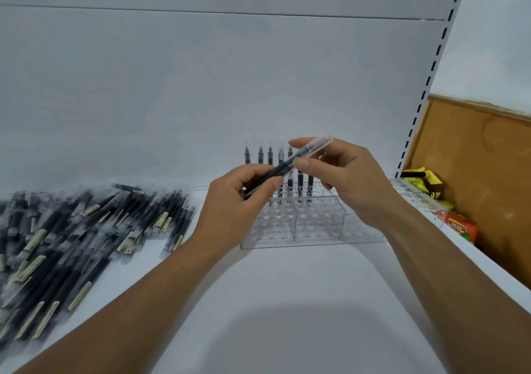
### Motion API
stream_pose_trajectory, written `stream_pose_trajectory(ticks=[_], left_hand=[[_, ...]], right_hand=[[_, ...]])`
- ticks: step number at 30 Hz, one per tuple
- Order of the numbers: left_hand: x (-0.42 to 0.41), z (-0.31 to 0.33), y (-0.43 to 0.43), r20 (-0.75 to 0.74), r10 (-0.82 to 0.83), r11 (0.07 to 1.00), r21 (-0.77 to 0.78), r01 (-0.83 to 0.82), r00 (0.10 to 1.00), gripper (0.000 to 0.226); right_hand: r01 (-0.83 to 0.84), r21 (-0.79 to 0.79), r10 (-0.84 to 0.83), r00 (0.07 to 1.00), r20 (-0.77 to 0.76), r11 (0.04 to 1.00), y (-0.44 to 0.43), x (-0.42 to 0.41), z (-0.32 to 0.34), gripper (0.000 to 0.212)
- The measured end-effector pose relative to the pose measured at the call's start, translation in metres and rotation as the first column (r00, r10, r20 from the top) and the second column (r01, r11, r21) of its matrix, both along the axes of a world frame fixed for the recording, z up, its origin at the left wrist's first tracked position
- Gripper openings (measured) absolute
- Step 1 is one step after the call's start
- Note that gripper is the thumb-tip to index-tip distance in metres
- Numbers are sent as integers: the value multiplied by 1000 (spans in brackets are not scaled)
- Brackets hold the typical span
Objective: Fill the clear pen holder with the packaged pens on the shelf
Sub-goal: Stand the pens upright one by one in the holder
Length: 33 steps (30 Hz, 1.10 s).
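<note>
Wide white shelf (287, 287), heap of black packaged pens (71, 230) spread at its left, well apart from rectangular clear acrylic pen holder (316, 224) near the shelf's right edge, upright black pens (270, 155) in its rear holes, left hand (238, 201) and right hand (344, 178) pinching opposite ends of one tilted clear-sleeved black pen (290, 164) above the holder.

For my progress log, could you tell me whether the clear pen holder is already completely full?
No, the clear pen holder has pens standing only in its back rows, and the front holes are empty.

White shelf (287, 287) under pen pile (71, 230), clear pen holder (301, 224).
</note>
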<state>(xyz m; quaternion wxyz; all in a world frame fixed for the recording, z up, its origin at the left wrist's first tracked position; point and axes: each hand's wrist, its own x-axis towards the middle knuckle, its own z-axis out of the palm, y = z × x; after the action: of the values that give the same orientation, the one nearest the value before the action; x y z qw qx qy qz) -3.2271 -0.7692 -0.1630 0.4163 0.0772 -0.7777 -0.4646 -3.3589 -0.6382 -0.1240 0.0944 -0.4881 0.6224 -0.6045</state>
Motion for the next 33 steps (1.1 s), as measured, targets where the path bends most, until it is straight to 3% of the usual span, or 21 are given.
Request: stream_pose_trajectory(ticks=[3, 5, 7, 9, 11, 13, 20, 24, 26, 30, 33], left_hand=[[-1, -2, -1, 19, 7, 1000, -24, -7, 1000, 11], [0, -4, -1, 16, 18, 999, -30, -18, 1000, 12], [0, -3, -1, 8, 31, 999, -25, -31, 999, 17], [0, -2, 0, 9, 50, 997, -54, -49, 999, 18], [0, -2, 1, 7, 69, 991, -117, -68, 998, 19], [0, -2, 2, -7, 74, 985, -159, -74, 997, 21], [4, 2, 5, -117, -10, 991, -133, -6, 993, 34], [3, 2, 8, -106, -9, 988, -157, -8, 994, 38], [2, 1, 9, -82, -10, 994, -107, 1, 997, 35], [3, 1, 10, -73, 3, 997, -71, -9, 997, 31], [3, 3, 10, -86, 11, 998, -68, -17, 996, 31]], right_hand=[[17, -77, -12, 998, 59, 997, 0, 3, 3, 14], [68, -200, -23, 975, 220, 977, 3, -2, 10, 11], [186, -358, -16, 904, 427, 915, 10, -13, 18, 5], [375, -383, -153, 854, 498, 844, 17, -27, 20, 5], [529, -297, -410, 830, 378, 795, 19, -38, 14, 7], [565, -242, -523, 824, 218, 789, 16, -41, 6, 10], [516, -95, -525, 835, -167, 851, 2, -41, -8, 9], [546, 142, -462, 799, -385, 826, -6, -45, -17, 20], [551, 239, -424, 800, -425, 800, -8, -46, -19, 18], [575, 285, -428, 789, -440, 767, -5, -47, -17, 21], [620, 195, -499, 750, -435, 760, 8, -45, -11, 23]])
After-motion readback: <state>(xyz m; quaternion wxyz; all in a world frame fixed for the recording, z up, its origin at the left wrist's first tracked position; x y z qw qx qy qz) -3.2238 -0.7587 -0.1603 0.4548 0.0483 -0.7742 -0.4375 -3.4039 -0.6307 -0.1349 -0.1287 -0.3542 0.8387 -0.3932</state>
